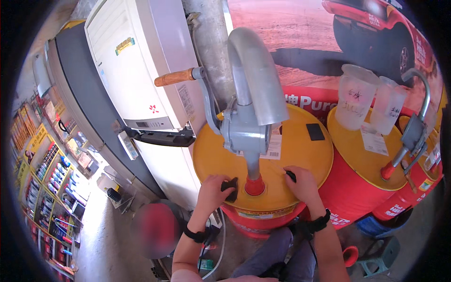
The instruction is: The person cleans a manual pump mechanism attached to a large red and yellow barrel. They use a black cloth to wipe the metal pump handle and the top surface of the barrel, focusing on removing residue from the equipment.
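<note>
In front of me stands a red drum with a yellow top (303, 152). A grey rotary hand pump (246, 134) rises from it, with a curved spout and a crank with a wooden grip (174, 78). Its pipe enters the top through a red collar (255, 187). Left of the collar, my left hand (213, 191) is closed on a crumpled black cloth-like piece (230, 191) at the drum's near rim. My right hand (301, 184), right of the collar, has its fingers closed around a small black object (291, 176) whose kind I cannot make out.
A flat black rectangle (315, 132) lies on the drum top. To the right, a second drum (347, 145) carries two translucent plastic jugs (355, 96) and another pump (413, 131). A white air conditioner (136, 70) stands at left. A green stool (383, 256) sits low right.
</note>
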The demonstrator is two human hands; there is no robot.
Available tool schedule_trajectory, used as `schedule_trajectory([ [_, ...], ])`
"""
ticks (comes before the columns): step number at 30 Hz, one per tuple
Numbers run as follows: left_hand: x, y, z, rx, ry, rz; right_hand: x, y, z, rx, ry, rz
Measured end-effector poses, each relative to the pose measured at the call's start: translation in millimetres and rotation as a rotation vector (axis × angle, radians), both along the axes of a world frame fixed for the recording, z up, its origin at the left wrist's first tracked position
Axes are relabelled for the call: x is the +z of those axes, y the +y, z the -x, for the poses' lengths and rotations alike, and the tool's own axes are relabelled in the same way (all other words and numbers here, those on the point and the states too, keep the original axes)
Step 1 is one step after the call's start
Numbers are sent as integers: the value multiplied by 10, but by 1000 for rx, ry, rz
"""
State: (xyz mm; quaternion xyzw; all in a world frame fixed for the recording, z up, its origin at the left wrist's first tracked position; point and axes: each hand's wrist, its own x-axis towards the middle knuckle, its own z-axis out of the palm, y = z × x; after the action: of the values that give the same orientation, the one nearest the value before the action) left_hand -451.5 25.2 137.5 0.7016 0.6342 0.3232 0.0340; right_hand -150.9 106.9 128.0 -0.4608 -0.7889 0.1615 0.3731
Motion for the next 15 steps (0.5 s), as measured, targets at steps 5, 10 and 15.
schedule_trajectory([
  [5,44,-35,-19,2,71,8,-36,12,-7,-65,-7,-62],
  [10,151,-156,-122,123,-186,-212,-66,3,-29,-116,-64,-81],
  [15,466,-283,-173,140,-557,-487,27,-164,-2,-107,247,-215],
])
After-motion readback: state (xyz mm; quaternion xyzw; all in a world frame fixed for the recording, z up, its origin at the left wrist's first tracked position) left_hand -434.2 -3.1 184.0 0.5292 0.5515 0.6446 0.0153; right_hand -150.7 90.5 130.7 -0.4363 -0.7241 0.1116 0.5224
